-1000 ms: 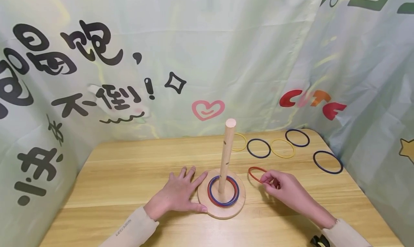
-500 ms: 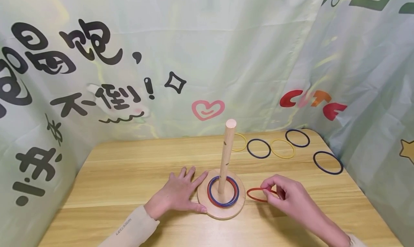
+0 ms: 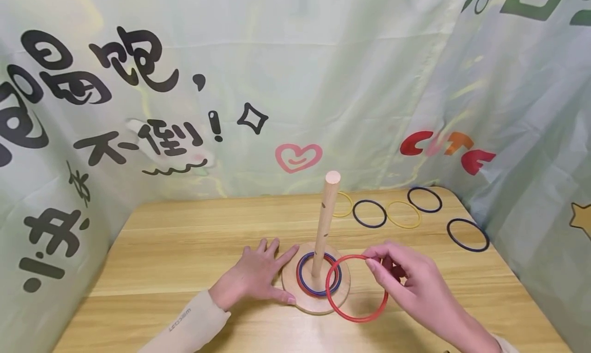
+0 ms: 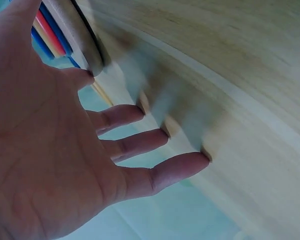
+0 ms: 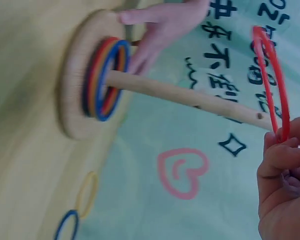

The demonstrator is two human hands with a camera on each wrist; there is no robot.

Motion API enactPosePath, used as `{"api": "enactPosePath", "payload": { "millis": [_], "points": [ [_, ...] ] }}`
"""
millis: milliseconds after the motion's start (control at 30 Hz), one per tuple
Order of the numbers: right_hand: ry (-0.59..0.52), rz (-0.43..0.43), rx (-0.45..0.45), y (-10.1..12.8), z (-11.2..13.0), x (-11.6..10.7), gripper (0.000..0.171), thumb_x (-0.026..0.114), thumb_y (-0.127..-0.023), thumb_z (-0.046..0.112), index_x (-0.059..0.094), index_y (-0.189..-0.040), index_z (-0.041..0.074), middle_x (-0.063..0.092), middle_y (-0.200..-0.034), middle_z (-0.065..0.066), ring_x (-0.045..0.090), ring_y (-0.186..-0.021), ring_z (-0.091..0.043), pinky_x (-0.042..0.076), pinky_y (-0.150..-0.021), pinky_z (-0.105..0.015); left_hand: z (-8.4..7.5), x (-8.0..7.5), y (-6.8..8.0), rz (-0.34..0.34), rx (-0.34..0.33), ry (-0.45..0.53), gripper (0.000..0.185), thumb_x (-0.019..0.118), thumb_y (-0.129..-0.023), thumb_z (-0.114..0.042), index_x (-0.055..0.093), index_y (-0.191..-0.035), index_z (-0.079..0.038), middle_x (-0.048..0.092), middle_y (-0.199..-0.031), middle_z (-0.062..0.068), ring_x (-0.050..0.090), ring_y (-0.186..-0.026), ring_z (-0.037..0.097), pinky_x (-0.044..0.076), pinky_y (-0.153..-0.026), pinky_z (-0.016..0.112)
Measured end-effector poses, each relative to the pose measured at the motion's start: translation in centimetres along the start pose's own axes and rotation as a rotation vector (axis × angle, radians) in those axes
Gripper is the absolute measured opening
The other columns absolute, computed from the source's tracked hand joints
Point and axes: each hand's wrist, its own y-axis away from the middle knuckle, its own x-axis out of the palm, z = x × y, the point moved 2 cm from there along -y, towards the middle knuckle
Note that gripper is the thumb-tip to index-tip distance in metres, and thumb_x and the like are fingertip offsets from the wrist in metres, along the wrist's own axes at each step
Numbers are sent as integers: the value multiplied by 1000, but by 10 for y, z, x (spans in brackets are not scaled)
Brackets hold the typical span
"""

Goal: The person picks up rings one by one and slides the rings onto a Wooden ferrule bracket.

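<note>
My right hand pinches a red ring between thumb and fingers. That ring is raised off the table and tilted to face the head camera, overlapping the right part of a round wooden base in the picture. From the base rises an upright wooden peg. Around its foot lies a stack of rings; the top one is a blue ring, with orange, red and dark ones beneath in the right wrist view. My left hand lies spread at the base's left side, thumb and forefinger at its edge.
Several loose rings lie on the table at the back right: a yellow ring between two blue ones, another yellow ring partly behind the peg, and a blue ring near the right edge. A printed curtain encloses the table.
My right hand has moved toward the person and lifted the red ring, which has turned from nearly flat to facing the head camera, closer to the peg. The left hand has stayed put.
</note>
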Motion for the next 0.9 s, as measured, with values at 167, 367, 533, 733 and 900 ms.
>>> {"api": "enactPosePath", "payload": {
  "millis": [167,367,533,733,900],
  "points": [
    [-36,-71,-68,-18,16,-4,41,74,-85,-13,70,-109,20,58,-79,14,52,-65,2,46,-56,-13,-1,0,0,14,-9,-1,119,57,-71,-93,21,-166,-31,31,-163,26,35,-142,58,39,-94,80],
    [-57,-142,-149,-41,32,-13,39,72,-84,-15,71,-111,13,62,-83,11,52,-63,1,45,-54,-13,-1,2,-1,20,-22,-14,118,55,-71,-94,19,-166,-33,30,-164,25,34,-144,56,38,-96,79],
    [-101,-216,-175,-57,47,-23,34,72,-83,-16,72,-110,4,65,-83,4,53,-62,-1,44,-51,-15,-1,3,-2,14,-17,-26,120,53,-70,-96,18,-166,-33,31,-163,24,35,-144,55,39,-96,79],
    [-120,-303,-144,-75,65,-33,29,70,-85,-16,73,-108,0,67,-84,-1,53,-61,-4,42,-49,-17,-1,2,-1,17,-27,-33,120,53,-69,-96,18,-166,-33,31,-163,24,34,-144,55,38,-96,79],
    [-130,-316,-74,-88,73,-36,24,70,-88,-12,72,-108,2,63,-80,-1,49,-52,-6,40,-44,-19,-2,1,0,15,-28,-29,119,54,-70,-95,19,-166,-33,31,-163,24,35,-144,55,39,-96,78]
  ]
}}
